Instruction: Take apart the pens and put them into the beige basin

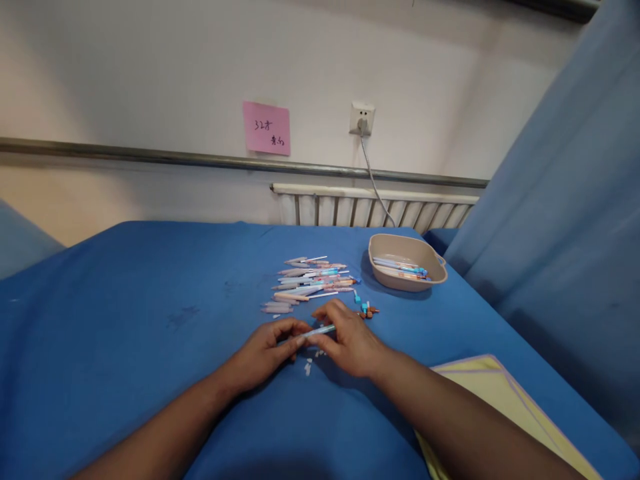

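Observation:
Both my hands rest low on the blue table [125, 300] and pinch one slim pale-blue pen barrel [320, 331] between them. My left hand [267, 350] grips its left end with closed fingers. My right hand [350, 340] closes on its right end. Just beyond my fingers lies a loose pile of pen parts [310, 280], pink, white and blue tubes. Several small blue and orange caps [367, 309] lie right of the pile. Tiny white bits [309, 365] sit under my hands.
A beige tray [406, 283] holding a few assembled pens stands at the back right. A yellow sheet [500, 393] lies by my right forearm. Blue fabric [565, 220] rises on the right. A radiator [375, 208], wall socket [363, 119] and pink note [267, 128] lie behind.

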{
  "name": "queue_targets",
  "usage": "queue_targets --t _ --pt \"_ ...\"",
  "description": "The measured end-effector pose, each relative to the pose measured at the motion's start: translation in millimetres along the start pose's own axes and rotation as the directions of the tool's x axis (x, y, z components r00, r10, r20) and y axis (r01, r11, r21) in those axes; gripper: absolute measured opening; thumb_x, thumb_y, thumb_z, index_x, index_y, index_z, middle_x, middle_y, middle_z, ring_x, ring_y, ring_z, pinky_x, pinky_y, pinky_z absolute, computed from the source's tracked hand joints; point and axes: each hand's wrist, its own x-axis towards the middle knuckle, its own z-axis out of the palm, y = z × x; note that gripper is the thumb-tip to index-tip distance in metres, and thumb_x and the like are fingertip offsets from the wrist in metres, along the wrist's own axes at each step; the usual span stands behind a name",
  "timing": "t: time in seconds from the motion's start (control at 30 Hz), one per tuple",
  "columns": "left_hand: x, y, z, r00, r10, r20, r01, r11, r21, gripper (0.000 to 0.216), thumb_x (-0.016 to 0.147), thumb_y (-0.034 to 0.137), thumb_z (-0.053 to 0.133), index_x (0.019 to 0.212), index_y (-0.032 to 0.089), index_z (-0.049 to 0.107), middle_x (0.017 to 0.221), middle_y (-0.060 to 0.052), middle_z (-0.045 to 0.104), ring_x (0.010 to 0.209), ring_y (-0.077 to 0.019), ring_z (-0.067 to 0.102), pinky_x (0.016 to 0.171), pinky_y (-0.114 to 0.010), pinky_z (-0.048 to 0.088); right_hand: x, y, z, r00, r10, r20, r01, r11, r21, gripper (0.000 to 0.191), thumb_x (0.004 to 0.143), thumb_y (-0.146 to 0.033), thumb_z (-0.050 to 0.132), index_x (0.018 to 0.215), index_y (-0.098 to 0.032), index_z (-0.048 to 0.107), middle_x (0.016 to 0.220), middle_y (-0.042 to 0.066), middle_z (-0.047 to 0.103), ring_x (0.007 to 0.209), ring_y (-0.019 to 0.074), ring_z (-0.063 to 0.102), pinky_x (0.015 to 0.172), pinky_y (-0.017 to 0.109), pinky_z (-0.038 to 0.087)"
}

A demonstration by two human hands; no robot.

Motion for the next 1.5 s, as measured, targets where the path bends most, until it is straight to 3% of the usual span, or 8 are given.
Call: queue_targets --t 0.17,0.43,0.57,0.67,0.9,1.07,1.23,1.5 --pt "-0.5 -0.4 1.6 1.000 0.010 -0.012 -0.010 0.999 -0.050 0.027 0.082 0.039 0.058 0.093 0.015 0.065 0.079 -0.001 0.059 0.063 -0.0104 0.048 0.060 -0.022 0.041 -0.3 -1.7 1.6 0.997 -0.075 -0.025 0.077 0.993 0.095 0.011 0.084 -0.013 0.053 0.094 -0.017 0.055 0.091 0.003 0.059 0.086 0.0140 0.056 0.076 0.025 0.043" --pt "-3.0 1.7 3.9 1.000 0.005 0.005 -0.005 0.999 -0.032 0.027 0.081 0.039 0.058 0.096 0.017 0.065 0.081 -0.001 0.061 0.066 -0.0117 0.050 0.061 -0.022 0.043 -1.6 -1.7 1.9 0.996 0.086 0.012 -0.087 0.993 0.081 0.016 0.089 -0.028 0.052 0.102 -0.020 0.057 0.085 0.002 0.067 0.079 0.0156 0.063 0.074 0.029 0.044" --pt "-1.6 -0.8 2.2 0.999 0.029 -0.022 -0.029 0.999 -0.027 0.027 0.082 0.039 0.057 0.093 0.016 0.065 0.082 -0.001 0.061 0.068 -0.0121 0.050 0.063 -0.022 0.043 -2.2 -3.1 0.8 1.000 0.008 -0.006 -0.008 0.995 0.096 0.032 0.082 -0.028 0.060 0.112 -0.018 0.052 0.101 0.006 0.061 0.093 0.0176 0.059 0.080 0.030 0.045" --pt "-1.6 1.0 2.3 0.999 0.035 -0.014 -0.036 0.999 -0.029 0.027 0.082 0.039 0.057 0.093 0.016 0.064 0.081 -0.001 0.060 0.066 -0.0110 0.050 0.062 -0.022 0.043 -1.4 -3.0 0.6 0.999 -0.045 -0.015 0.047 0.991 0.126 0.024 0.082 -0.016 0.056 0.106 -0.018 0.052 0.097 0.005 0.060 0.091 0.0156 0.057 0.080 0.029 0.045" --pt "-5.2 7.6 8.9 0.999 0.033 0.013 -0.033 0.999 0.010 0.026 0.081 0.039 0.058 0.094 0.017 0.063 0.082 -0.001 0.061 0.072 -0.0128 0.052 0.068 -0.024 0.044 0.9 -3.4 5.3 0.999 0.037 0.009 -0.038 0.985 0.170 0.018 0.088 -0.019 0.051 0.105 -0.019 0.054 0.082 0.001 0.065 0.076 0.0137 0.060 0.071 0.026 0.045" --pt "-3.9 4.3 10.5 0.999 -0.008 -0.032 0.004 0.990 -0.138 0.031 0.077 0.040 0.062 0.096 0.016 0.061 0.081 -0.002 0.062 0.067 -0.0127 0.053 0.064 -0.025 0.045 -3.0 -11.0 0.5 1.000 -0.009 -0.019 0.012 0.993 0.115 0.022 0.084 -0.028 0.058 0.104 -0.019 0.055 0.092 0.004 0.062 0.085 0.0160 0.058 0.076 0.028 0.045" --pt "-1.2 -1.6 7.9 0.994 -0.044 -0.100 0.023 0.978 -0.206 0.032 0.075 0.038 0.065 0.096 0.015 0.058 0.076 -0.001 0.061 0.060 -0.0105 0.052 0.058 -0.023 0.043 -2.1 -7.0 -3.2 0.998 -0.055 -0.032 0.058 0.990 0.128 0.019 0.082 -0.014 0.056 0.100 -0.018 0.056 0.092 0.003 0.061 0.087 0.0146 0.058 0.077 0.027 0.046" --pt "-4.8 3.7 9.0 0.998 -0.007 -0.055 0.000 0.993 -0.116 0.030 0.081 0.039 0.058 0.099 0.016 0.059 0.079 -0.002 0.063 0.069 -0.0134 0.056 0.063 -0.025 0.046 -0.7 -5.5 2.6 0.998 0.049 -0.033 -0.043 0.986 0.161 0.014 0.082 -0.019 0.059 0.096 -0.018 0.060 0.086 0.002 0.066 0.083 0.0148 0.061 0.077 0.027 0.046"
